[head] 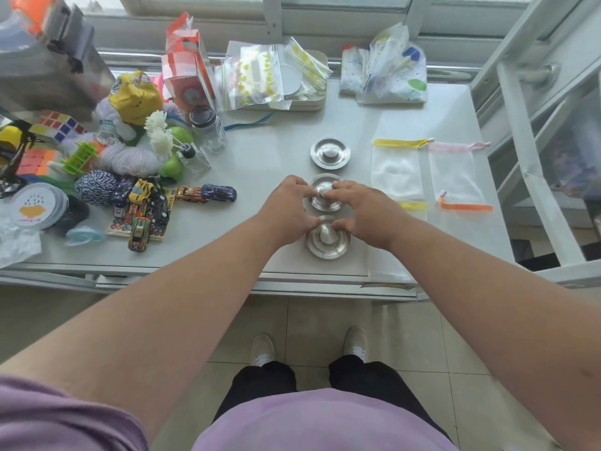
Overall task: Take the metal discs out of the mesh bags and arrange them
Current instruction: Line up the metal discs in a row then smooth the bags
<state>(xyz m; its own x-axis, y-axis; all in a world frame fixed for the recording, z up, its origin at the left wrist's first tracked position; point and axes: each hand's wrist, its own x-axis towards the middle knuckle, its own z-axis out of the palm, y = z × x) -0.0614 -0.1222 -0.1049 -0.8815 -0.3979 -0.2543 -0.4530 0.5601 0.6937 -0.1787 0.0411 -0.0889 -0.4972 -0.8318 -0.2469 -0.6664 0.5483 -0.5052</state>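
Observation:
Three round metal discs with raised centre knobs lie in a column on the steel table: a far disc (330, 153), a middle disc (325, 203) and a near disc (327, 245). My left hand (287, 209) and my right hand (364, 211) rest over the middle and near discs, fingertips touching the middle disc's rim and knob, thumbs on the near disc's far edge. To the right lie flat mesh bags: one with a yellow drawstring (398, 167), one with a pink drawstring (455, 170) and one with an orange drawstring (465, 207).
A heap of toys fills the table's left: toy cars (146, 206), puzzle cubes (58, 125), yarn, a glass jar (209, 130). Zip bags on a tray (276, 79) and printed bags (387, 76) sit at the back. A white frame (533, 164) stands at the right.

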